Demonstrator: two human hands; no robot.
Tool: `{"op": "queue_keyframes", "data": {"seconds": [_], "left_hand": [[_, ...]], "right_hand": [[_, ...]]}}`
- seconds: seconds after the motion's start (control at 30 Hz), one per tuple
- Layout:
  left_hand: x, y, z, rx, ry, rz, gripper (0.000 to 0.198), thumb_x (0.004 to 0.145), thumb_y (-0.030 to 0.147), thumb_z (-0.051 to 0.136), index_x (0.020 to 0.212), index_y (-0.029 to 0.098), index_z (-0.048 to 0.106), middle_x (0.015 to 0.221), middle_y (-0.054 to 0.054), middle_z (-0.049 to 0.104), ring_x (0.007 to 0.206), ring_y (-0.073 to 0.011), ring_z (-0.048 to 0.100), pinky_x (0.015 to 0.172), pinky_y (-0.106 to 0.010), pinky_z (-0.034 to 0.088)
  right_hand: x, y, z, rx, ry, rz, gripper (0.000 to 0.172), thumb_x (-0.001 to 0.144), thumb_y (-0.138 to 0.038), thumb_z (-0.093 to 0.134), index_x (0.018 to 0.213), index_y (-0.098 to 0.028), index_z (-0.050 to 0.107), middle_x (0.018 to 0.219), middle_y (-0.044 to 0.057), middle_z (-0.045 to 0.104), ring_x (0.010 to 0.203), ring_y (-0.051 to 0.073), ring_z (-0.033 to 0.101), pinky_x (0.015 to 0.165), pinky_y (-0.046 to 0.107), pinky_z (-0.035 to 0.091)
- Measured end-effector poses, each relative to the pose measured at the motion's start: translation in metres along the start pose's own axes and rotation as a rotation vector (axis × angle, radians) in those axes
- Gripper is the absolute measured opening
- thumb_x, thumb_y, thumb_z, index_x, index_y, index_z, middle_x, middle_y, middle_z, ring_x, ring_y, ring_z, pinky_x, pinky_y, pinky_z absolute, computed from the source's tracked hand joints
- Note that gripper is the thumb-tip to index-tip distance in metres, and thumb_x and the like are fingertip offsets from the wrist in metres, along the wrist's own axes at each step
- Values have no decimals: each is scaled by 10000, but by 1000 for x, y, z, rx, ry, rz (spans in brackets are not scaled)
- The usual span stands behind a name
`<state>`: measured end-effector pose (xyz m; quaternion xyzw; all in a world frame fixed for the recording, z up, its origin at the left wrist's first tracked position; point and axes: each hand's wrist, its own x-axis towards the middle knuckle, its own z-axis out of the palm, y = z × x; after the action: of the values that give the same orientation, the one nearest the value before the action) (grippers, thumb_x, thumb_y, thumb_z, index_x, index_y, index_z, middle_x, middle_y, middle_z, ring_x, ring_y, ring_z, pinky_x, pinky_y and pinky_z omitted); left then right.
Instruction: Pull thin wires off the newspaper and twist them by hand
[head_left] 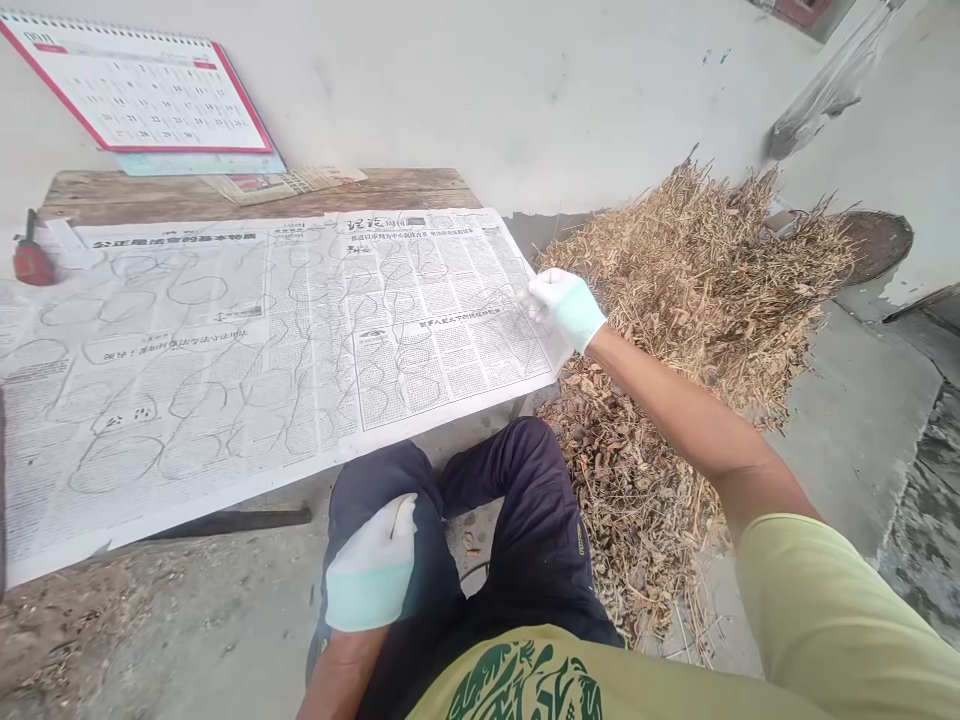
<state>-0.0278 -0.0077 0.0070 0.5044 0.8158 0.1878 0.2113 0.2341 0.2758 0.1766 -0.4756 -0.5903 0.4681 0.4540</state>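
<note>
Spread over the table, the newspaper sheets (300, 340) carry many thin, dark looping lines. Whether these are drawn or are fine wires lying there, I cannot tell. My right hand (562, 305), in a white glove with a mint cuff, is at the sheets' right edge. Its fingers are pressed together, and a thin dark line shows by the fingertips; what they hold is unclear. My left hand (375, 560), gloved alike, rests closed on my left thigh. A thin curved dark strand (394, 520) shows against its fingers, too fine to name.
A red-and-black tool (34, 258) lies at the table's left. Behind the sheets stand a desk calendar (150, 95) and a folded newspaper (289, 183) on bare wood. Dry straw (712, 270) and leaves are heaped on the floor at the right, beside a round brown lid-like thing (874, 245).
</note>
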Motion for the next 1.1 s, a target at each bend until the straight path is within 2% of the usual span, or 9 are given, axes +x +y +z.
{"op": "queue_keyframes", "data": {"seconds": [0.1,0.27,0.4,0.53,0.83,0.93,0.97,1.03,1.1], "left_hand": [[0,0,1,5,11,18,312,987,391,573,1108,279,837,900,-40,834,825,-215,743,731,-273,521],[0,-4,4,34,30,27,307,987,386,577,1119,289,836,910,-36,836,831,-213,745,747,-272,525],[0,-4,3,41,25,25,307,990,383,574,1121,290,835,914,-30,837,843,-211,748,757,-268,530],[-1,-2,1,45,36,29,302,990,364,574,1115,283,837,900,-31,833,826,-198,743,757,-254,528],[-2,-3,2,-16,59,45,298,974,376,581,1098,273,831,858,-40,826,817,-215,740,722,-274,512],[-11,10,-8,-142,36,-22,264,938,370,605,1037,269,828,805,-24,809,771,-208,728,711,-281,511],[-16,19,-15,-220,27,-47,256,935,378,602,1009,273,824,774,-9,794,725,-192,714,712,-279,513],[-26,42,-36,-423,-72,-104,340,977,459,531,981,264,810,685,7,743,617,-174,665,703,-297,522],[-32,67,-60,-691,-162,-56,507,1017,575,436,1012,214,791,673,-22,724,685,-198,683,775,-327,546]], "right_hand": [[-2,0,-3,47,-12,11,222,956,-77,587,751,-163,591,575,-1,645,440,69,503,461,189,432],[-1,-1,-6,135,-23,66,195,995,-250,651,827,-179,582,625,5,683,372,70,442,390,219,349],[2,0,-5,133,18,59,263,974,-368,720,868,-215,535,636,-9,673,417,87,500,397,227,374],[1,-1,-2,122,-1,36,275,1001,-418,689,916,-217,522,676,1,675,502,95,591,429,218,426],[-1,-5,4,90,-29,5,249,1041,-368,606,879,-201,517,705,13,677,458,74,583,410,208,440],[-20,-17,10,47,-40,-32,224,1039,-336,602,875,-208,517,738,11,676,502,73,574,480,216,467],[-30,-21,13,2,-35,-60,198,1037,-323,598,888,-208,537,749,11,672,538,82,587,524,226,485],[-56,-27,19,-171,-24,-134,158,1020,-302,603,894,-207,592,742,16,650,651,119,627,650,264,526],[-86,-30,25,-372,-159,-290,144,970,-306,662,861,-214,640,786,41,657,818,189,653,750,318,535]]}}
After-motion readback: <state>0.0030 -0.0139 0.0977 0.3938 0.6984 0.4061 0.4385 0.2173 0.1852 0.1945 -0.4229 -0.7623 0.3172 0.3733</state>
